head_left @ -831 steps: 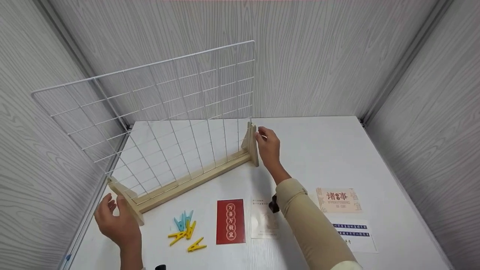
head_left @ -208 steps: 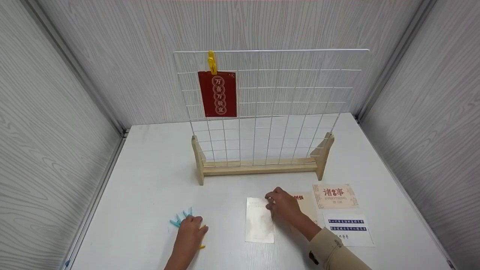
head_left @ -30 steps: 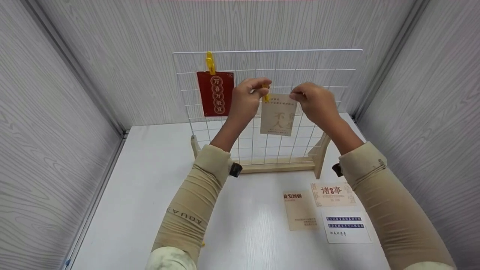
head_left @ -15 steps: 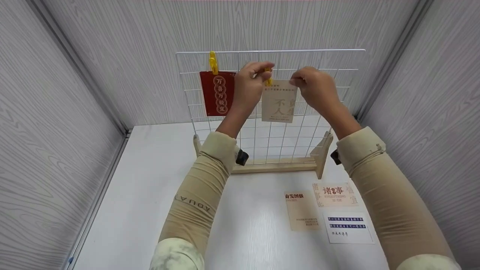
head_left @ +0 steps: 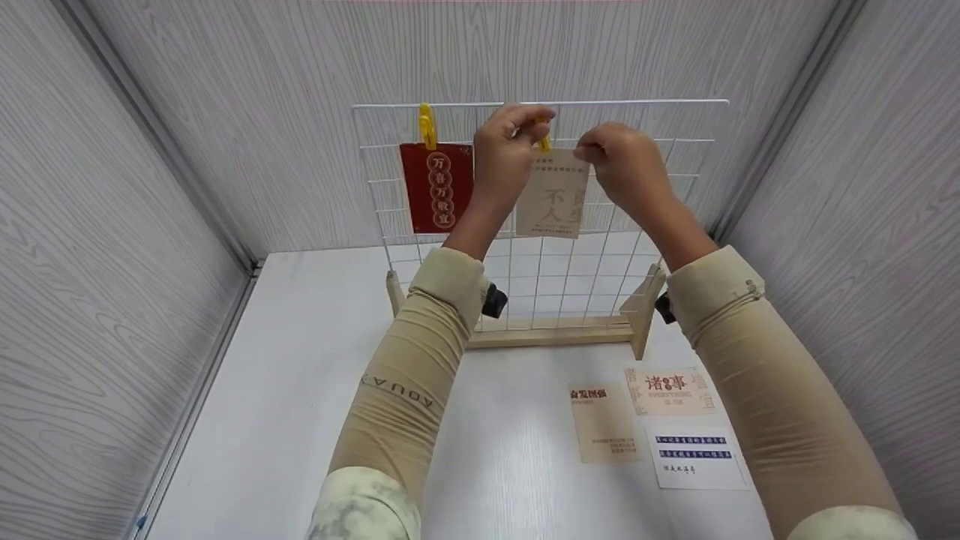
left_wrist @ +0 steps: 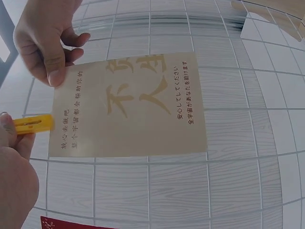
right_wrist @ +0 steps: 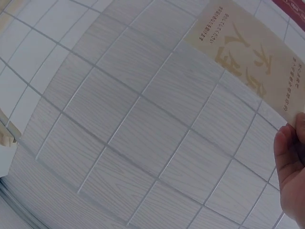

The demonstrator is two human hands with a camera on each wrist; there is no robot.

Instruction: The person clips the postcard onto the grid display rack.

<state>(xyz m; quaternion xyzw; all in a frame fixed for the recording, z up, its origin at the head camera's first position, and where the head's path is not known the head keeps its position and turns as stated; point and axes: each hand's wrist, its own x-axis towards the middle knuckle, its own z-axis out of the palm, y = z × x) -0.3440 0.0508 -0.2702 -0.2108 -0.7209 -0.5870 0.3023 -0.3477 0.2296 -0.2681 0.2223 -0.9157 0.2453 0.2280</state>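
Observation:
My left hand (head_left: 504, 154) pinches a yellow clothespin (left_wrist: 33, 125) at the top edge of a cream card (head_left: 551, 196) with pale characters. Whether the clothespin grips the card or a grid wire cannot be told. The card's upper right corner is held between thumb and fingers of my right hand (head_left: 628, 161). It hangs in front of the upper part of a white wire grid (head_left: 660, 100), below the top bar. Left of it, a red card (head_left: 439, 191) hangs from the grid by another yellow clothespin (head_left: 427, 126).
A wooden stand (head_left: 555, 337) holds the grid upright. On the white table lie a beige card (head_left: 606, 431), a pink-lettered card (head_left: 671, 391) and a white card with blue stripes (head_left: 701, 469). Grey wood-patterned walls (head_left: 120, 150) surround the table.
Long before, the grid was turned straight and the red card was hung. The cream card was lifted off the table; in the last second both hands raised it with the clothespin.

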